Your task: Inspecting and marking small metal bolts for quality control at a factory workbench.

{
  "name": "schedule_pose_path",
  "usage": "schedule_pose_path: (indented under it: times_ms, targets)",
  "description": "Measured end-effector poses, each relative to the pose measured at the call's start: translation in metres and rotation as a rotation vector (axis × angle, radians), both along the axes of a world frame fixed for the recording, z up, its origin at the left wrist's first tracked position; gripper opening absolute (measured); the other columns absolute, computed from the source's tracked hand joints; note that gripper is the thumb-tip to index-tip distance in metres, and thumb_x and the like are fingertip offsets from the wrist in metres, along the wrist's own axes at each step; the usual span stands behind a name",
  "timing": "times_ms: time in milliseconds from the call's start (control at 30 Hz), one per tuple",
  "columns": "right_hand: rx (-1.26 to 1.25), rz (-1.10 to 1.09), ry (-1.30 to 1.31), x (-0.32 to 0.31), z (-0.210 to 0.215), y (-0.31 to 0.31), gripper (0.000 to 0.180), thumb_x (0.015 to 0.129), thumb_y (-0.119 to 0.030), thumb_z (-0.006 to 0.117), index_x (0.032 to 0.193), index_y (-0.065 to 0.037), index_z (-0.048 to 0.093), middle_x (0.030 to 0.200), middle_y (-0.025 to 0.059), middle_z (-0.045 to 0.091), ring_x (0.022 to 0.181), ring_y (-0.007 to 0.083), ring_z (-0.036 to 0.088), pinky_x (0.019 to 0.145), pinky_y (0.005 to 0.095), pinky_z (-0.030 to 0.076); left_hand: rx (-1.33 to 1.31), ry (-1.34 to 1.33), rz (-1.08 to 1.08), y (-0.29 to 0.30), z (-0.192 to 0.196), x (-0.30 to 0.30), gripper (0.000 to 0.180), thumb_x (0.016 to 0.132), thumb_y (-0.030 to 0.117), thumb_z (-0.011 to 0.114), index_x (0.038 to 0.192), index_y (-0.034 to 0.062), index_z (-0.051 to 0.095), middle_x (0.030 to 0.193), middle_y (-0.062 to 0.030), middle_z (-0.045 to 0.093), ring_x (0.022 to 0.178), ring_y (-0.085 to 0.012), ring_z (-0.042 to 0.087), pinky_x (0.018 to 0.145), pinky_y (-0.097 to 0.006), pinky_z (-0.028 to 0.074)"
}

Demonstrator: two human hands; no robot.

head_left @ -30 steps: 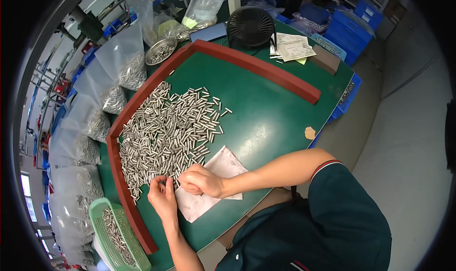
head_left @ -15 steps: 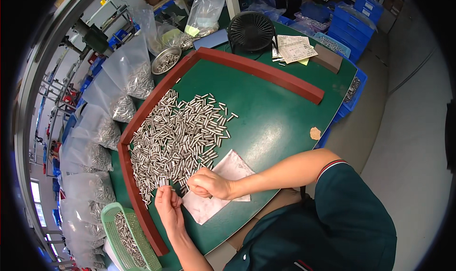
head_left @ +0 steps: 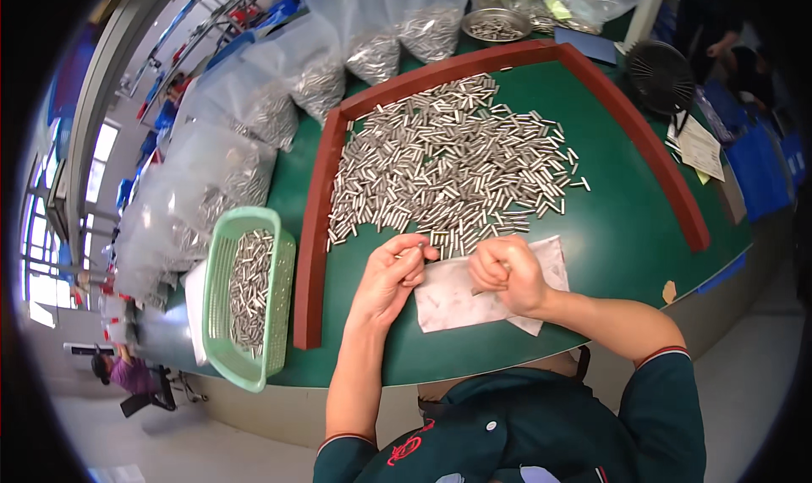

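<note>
Closest to the person, the white cloth (head_left: 474,293) lies on the green table (head_left: 626,229), and both hands work right at it. The left hand (head_left: 389,276) sits at the cloth's left edge, fingers pinched on what looks like one small metal pin, its tip just showing above the knuckles. The right hand (head_left: 506,271) rests on the cloth's upper middle, curled into a loose fist; it seems to hold a pin or two inside, though the fingers hide what is there.

It looks like a sorting or checking step: pins taken singly from the heap and looked over above the cloth. The next move would call for a fine pinch at the heap's near edge, lifting one pin without dragging its neighbours along.

Just beyond the cloth, touching its far edge, spreads the big pile of metal pins (head_left: 448,170), hemmed in by a red-brown frame (head_left: 311,255). So the stock lies just past both sets of fingertips.

Left of the cloth, outside the frame, a green basket (head_left: 279,297) holds more pins. Farther off stand clear bags of pins (head_left: 254,128), a round metal dish (head_left: 495,24), and to the far right of the cloth, a small black fan (head_left: 660,77) and some papers (head_left: 700,145).
</note>
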State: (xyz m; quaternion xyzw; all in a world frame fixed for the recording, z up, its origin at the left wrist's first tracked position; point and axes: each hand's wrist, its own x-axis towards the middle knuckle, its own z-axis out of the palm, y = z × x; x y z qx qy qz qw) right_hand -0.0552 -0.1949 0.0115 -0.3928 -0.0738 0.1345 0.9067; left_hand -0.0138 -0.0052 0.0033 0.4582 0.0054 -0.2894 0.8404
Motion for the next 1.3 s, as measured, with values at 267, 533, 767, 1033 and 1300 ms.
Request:
schedule_pose_path:
  times_ms: [267, 533, 767, 1033, 1300]
  targets:
    - [0.029, 0.026, 0.038, 0.002, -0.003, 0.000, 0.035, 0.081, -0.015, 0.033, 0.048, -0.009, 0.027, 0.043, 0.0001, 0.027, 0.039, 0.0088, 0.020, 0.040, 0.0242, 0.018, -0.010, -0.031, -0.016, 0.000, 0.000, -0.001, 0.011, 0.084, 0.007, 0.052, 0.094, 0.0030, 0.054, 0.082, -0.0094, 0.057, 0.051, -0.0041, 0.034, 0.049, -0.017, 0.029]
    - [0.010, 0.022, 0.047, -0.001, -0.004, 0.000, 0.035, 0.081, -0.017, 0.033, 0.047, -0.010, 0.028, 0.042, -0.0002, 0.027, 0.039, 0.0090, 0.020, 0.040, 0.0245, 0.018, 0.032, -0.015, -0.011, -0.001, 0.003, -0.005, 0.010, 0.085, 0.009, 0.051, 0.094, 0.0034, 0.053, 0.077, -0.0078, 0.057, 0.052, -0.0039, 0.034, 0.049, -0.017, 0.028]
    - [0.007, 0.017, -0.007, 0.002, -0.007, -0.001, 0.035, 0.081, -0.016, 0.033, 0.048, -0.009, 0.027, 0.043, 0.0000, 0.027, 0.039, 0.0088, 0.020, 0.040, 0.0244, 0.018, 0.704, -0.484, -0.181, -0.015, 0.015, -0.032, 0.010, 0.080, 0.008, 0.057, 0.082, 0.0007, 0.051, 0.057, 0.0019, 0.045, 0.051, -0.0059, 0.039, 0.046, -0.020, 0.030]
    - [0.039, -0.058, -0.066, 0.001, -0.006, 0.002, 0.037, 0.082, -0.021, 0.035, 0.047, -0.010, 0.028, 0.043, -0.0008, 0.027, 0.040, 0.0093, 0.021, 0.041, 0.0249, 0.019, 1.119, -0.826, -0.084, -0.030, 0.010, -0.052, 0.009, 0.071, 0.004, 0.063, 0.069, 0.0007, 0.054, 0.047, -0.0068, 0.044, 0.041, -0.0176, 0.041, 0.042, -0.029, 0.034]
    - [0.043, -0.042, -0.051, -0.001, -0.011, 0.002, 0.038, 0.082, -0.020, 0.035, 0.047, -0.009, 0.028, 0.043, -0.0013, 0.026, 0.040, 0.0094, 0.022, 0.041, 0.0250, 0.019, 1.197, -0.836, -0.066, -0.031, 0.004, -0.055, 0.010, 0.070, 0.007, 0.064, 0.068, 0.0037, 0.055, 0.046, -0.0077, 0.044, 0.040, -0.0229, 0.045, 0.041, -0.033, 0.035]
